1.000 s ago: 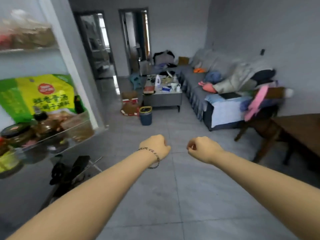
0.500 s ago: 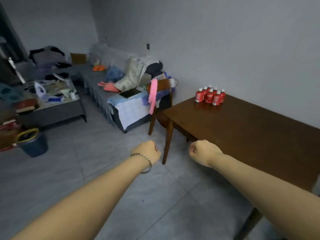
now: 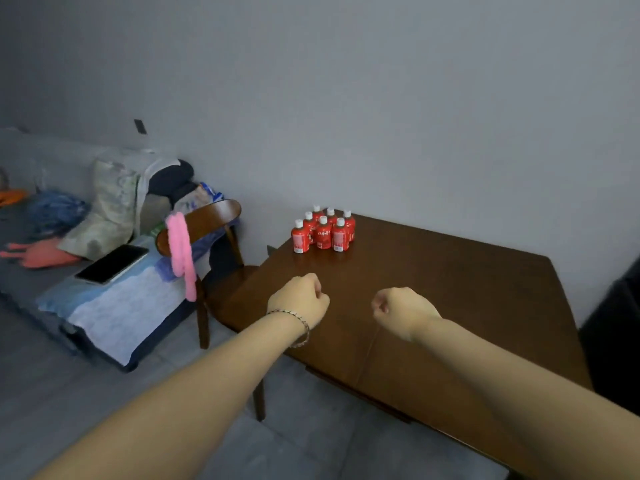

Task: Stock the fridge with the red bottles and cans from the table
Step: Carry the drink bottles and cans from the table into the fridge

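Red bottles (image 3: 323, 231): seven with white caps, upright in a tight cluster at the far left corner of the table, near the wall.
Table (image 3: 450, 289): dark brown wood, bare apart from the bottles.
My left hand (image 3: 300, 299): curled into a fist, holding nothing, over the table's near left edge, well short of the bottles; a thin bracelet (image 3: 299, 323) sat on the wrist.
My right hand (image 3: 401, 311): also a closed, empty fist above the tabletop.
Chair (image 3: 207, 237): wooden, left of the table, a pink fluffy cloth (image 3: 180, 251) draped over its back.
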Available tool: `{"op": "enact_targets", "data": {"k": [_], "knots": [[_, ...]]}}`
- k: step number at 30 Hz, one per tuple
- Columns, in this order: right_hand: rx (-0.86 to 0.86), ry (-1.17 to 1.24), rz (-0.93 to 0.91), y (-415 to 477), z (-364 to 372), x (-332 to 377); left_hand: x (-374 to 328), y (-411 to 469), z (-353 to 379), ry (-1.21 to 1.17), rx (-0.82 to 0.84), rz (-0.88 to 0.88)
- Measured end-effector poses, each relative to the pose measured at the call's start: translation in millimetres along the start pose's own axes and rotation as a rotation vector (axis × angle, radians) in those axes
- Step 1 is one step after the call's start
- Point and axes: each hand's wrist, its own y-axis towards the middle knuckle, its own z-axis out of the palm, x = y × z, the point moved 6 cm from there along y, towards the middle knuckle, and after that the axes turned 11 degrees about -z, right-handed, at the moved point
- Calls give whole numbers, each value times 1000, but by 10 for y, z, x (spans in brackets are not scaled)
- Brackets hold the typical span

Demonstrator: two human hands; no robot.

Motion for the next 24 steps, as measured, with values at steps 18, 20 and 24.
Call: {"op": "enact_targets", "data": {"k": [18, 20, 24], "knots": [[-67, 184, 213, 3422, 172, -1433, -146, 3632, 610, -7, -43, -118], [-82, 189, 241, 3727, 243, -1477, -50, 3978, 689, 10, -35, -135], [-117, 90, 220, 4430, 410, -1546, 132, 4772, 908, 73, -19, -104]]}}
